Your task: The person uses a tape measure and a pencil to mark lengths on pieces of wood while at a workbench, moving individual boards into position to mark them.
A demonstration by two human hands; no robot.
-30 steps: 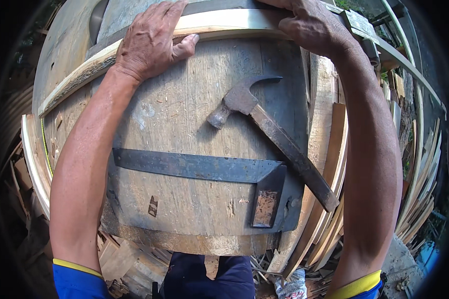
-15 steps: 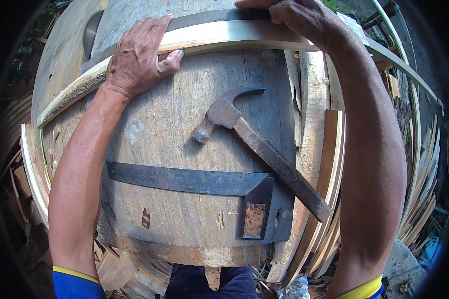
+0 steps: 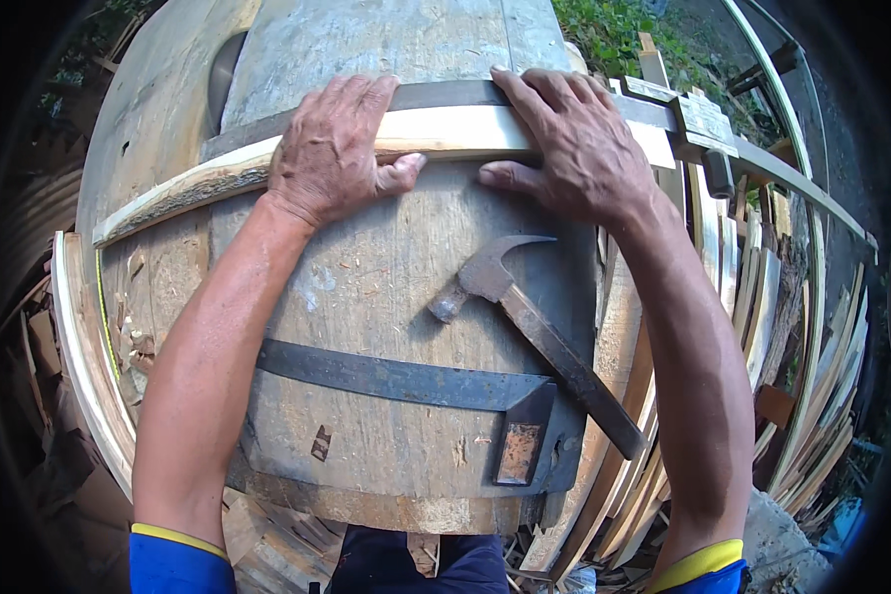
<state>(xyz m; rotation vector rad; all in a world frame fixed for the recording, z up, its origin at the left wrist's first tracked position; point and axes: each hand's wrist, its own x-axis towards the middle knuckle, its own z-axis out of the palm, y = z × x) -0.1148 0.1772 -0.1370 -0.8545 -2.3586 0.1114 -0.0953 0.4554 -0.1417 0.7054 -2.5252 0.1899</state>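
My left hand (image 3: 332, 148) and my right hand (image 3: 574, 144) grip a pale wooden board (image 3: 445, 127), fingers over its top, thumbs at its near edge; its left end has rough bark along it. A dark straight strip (image 3: 436, 93) runs behind it. Below my hands, on the weathered wooden table (image 3: 366, 257), lie a rusty claw hammer (image 3: 490, 272) with a worn handle and, nearer me, a steel try square (image 3: 406, 381) whose stock meets the blade at the right.
A circular saw blade (image 3: 226, 79) shows in a slot at the back left. A metal clamp-like fitting (image 3: 698, 124) sits on a rail (image 3: 802, 188) at the right. Long strips of wood (image 3: 817, 396) are stacked at the right, more (image 3: 79, 346) at the left. Green plants (image 3: 614, 35) show behind.
My right hand has shifted left along the board, its thumb now on the near edge and its fingers spread over the top. The whole view has shifted, showing more of the table's far part.
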